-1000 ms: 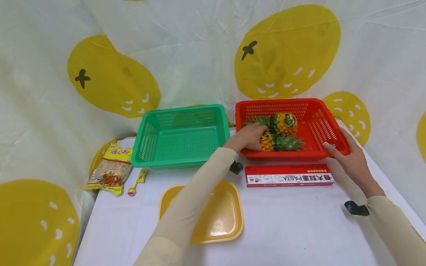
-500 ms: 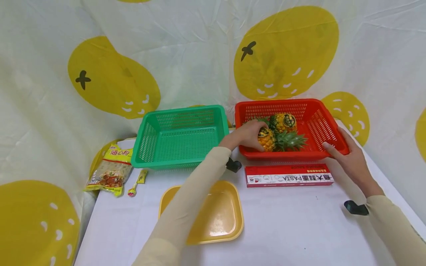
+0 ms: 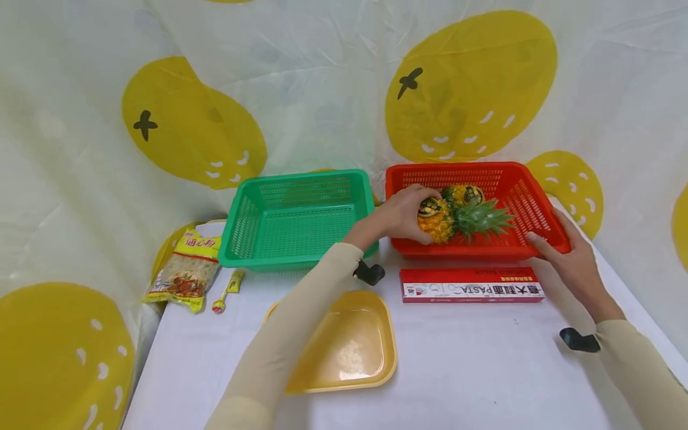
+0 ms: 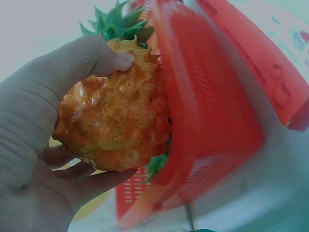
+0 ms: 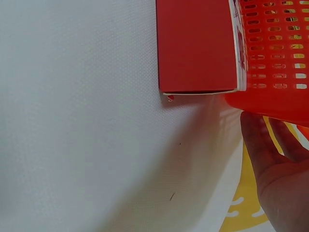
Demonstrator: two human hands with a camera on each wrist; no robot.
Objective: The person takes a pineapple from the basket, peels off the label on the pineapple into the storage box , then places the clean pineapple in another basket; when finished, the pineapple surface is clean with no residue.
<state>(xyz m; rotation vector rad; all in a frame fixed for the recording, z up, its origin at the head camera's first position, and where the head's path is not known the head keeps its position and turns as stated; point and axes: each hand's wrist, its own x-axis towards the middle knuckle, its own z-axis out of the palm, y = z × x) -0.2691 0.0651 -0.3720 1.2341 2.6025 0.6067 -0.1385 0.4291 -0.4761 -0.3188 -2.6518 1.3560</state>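
Yellow and shiny, the tray (image 3: pixel 357 352) is nearest on the white bench (image 3: pixel 457 358), with the left sleeve (image 3: pixel 292 316) over part of it. A bit farther on, the lolly (image 3: pixel 218 306) lies by the bag (image 3: pixel 189 272). The box (image 3: pixel 473 286) lies flat just in front of the red basket (image 3: pixel 467 251).

At the left end of the red basket, the left hand (image 3: pixel 399 215) curls its thumb and fingers round the fat end of the front pineapple (image 3: pixel 436 227). This pineapple is in the red basket, but I can't tell if it touches the floor of it. It lies on its side, long ways from left to right, and its leafy end points right, away from the left hand. So the left hand is the near one. The right hand (image 3: pixel 575 258) is well apart from the fruit and grips the right front corner of the red basket.

Behind the front pineapple is the back pineapple (image 3: pixel 459 193). The green basket (image 3: pixel 269 263) stands just left of the red basket. Last, a cloth (image 3: pixel 322 77) with big yellow shapes hangs at the back.
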